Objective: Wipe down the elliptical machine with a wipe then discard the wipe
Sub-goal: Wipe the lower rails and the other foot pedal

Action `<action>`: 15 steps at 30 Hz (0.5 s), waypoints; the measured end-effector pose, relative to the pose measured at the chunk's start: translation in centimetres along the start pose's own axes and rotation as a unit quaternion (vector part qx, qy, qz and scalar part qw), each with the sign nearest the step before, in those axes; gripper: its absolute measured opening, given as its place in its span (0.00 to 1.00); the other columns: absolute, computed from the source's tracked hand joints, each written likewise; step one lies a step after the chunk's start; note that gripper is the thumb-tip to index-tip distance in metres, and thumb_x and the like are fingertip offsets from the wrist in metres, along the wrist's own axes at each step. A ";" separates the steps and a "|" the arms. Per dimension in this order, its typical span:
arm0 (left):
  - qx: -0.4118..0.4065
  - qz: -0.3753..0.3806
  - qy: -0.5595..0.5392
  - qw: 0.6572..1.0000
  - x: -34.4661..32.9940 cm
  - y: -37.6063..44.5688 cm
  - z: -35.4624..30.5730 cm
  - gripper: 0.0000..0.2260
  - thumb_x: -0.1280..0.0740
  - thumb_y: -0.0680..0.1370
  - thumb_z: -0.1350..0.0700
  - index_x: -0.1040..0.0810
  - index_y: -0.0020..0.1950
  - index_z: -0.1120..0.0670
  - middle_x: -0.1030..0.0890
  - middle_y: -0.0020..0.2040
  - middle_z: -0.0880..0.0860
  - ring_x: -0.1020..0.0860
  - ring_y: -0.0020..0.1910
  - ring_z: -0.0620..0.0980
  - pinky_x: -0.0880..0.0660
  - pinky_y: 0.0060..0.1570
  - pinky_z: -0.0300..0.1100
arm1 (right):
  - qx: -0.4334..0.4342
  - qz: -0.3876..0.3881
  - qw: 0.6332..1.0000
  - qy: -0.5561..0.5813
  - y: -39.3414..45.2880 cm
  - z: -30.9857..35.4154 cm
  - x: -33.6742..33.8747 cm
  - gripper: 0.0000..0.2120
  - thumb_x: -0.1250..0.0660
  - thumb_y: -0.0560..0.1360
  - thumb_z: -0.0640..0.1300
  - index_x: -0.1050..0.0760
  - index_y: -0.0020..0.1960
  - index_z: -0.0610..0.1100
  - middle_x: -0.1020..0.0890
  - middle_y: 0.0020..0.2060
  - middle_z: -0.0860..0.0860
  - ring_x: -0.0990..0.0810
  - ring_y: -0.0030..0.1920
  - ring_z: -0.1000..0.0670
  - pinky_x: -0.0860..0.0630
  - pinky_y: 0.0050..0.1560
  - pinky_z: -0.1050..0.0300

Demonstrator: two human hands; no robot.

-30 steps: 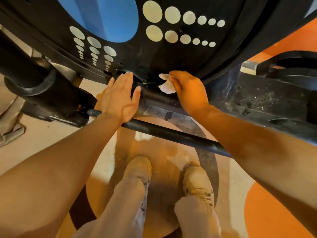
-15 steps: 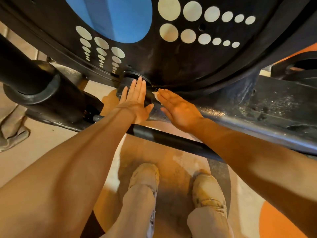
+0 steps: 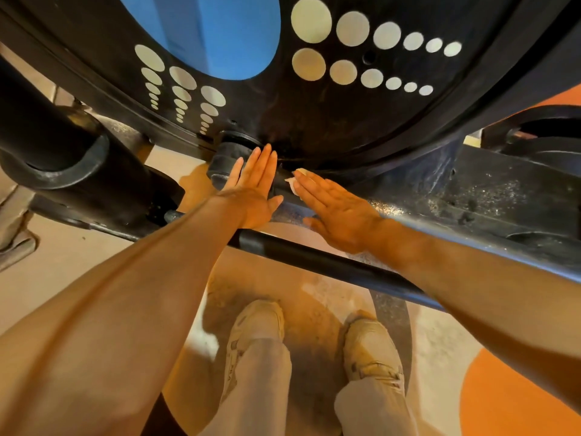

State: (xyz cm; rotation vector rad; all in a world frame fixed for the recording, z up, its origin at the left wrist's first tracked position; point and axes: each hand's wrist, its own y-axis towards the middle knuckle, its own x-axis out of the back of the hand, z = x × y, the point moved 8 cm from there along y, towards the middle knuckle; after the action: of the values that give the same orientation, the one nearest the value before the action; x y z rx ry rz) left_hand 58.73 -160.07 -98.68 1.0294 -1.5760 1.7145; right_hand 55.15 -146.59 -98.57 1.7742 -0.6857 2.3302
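White wipe (image 3: 294,184): a small crumpled piece, pinned under the fingertips of the right hand against the dark lower frame of the elliptical machine, just below the rim of the flywheel cover; only its left and upper edges show.
Right hand (image 3: 338,210): palm down, fingers straight and close together, pressing the wipe flat to the frame rather than curling round it.
Left hand (image 3: 254,188): just beside the right, not touching the wipe; fingers straight and together, thumb spread, laid flat against the black frame near a round hub (image 3: 224,158). It holds nothing.
Elliptical machine (image 3: 314,121): a black curved flywheel cover with a large blue oval (image 3: 213,29) and rows of pale dots (image 3: 361,48) shrinking in size. No brand name or lettering can be read on it.
Frame rail (image 3: 490,196): dusty, speckled with pale grit, to the right of the hands.
Black bar (image 3: 330,265): runs slantwise under both wrists.
Thick black tube (image 3: 47,146): at the left, entering a round collar.
Shoes (image 3: 371,350): two pale, worn sneakers below, with light trouser legs; a mark on the left shoe is too small to read.
Floor (image 3: 503,401): beige with orange curved patches.
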 end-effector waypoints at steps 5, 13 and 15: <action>-0.008 0.004 -0.016 1.000 -0.2 0.2 0.1 0.33 0.54 0.85 0.43 0.74 0.76 0.57 0.74 0.77 0.54 0.72 0.76 0.52 0.68 0.74 0.51 | 0.004 -0.011 0.999 -0.030 -1.8 -0.7 -0.1 0.31 0.50 0.84 0.55 0.60 0.79 0.44 0.59 0.79 0.49 0.62 0.78 0.50 0.64 0.74 0.57; 0.028 -0.025 -0.003 0.999 -0.5 0.7 0.8 0.33 0.53 0.84 0.41 0.73 0.77 0.53 0.72 0.78 0.51 0.71 0.76 0.53 0.69 0.74 0.51 | -0.042 -0.005 0.998 -0.048 2.0 0.9 -0.4 0.32 0.54 0.83 0.57 0.68 0.77 0.47 0.62 0.79 0.49 0.64 0.78 0.48 0.60 0.78 0.49; 0.042 -0.033 -0.026 0.998 -0.4 0.4 1.1 0.33 0.53 0.84 0.42 0.73 0.77 0.52 0.72 0.78 0.50 0.70 0.77 0.52 0.69 0.74 0.51 | -0.019 -0.022 0.999 -0.040 0.8 0.4 -0.5 0.31 0.53 0.83 0.56 0.65 0.77 0.47 0.59 0.79 0.48 0.61 0.78 0.48 0.58 0.78 0.49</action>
State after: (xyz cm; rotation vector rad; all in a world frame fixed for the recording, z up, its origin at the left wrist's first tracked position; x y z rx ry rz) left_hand 58.72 -161.22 -99.22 1.1634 -1.4957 1.7337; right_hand 55.37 -147.42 -99.15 1.8557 -0.6910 2.2144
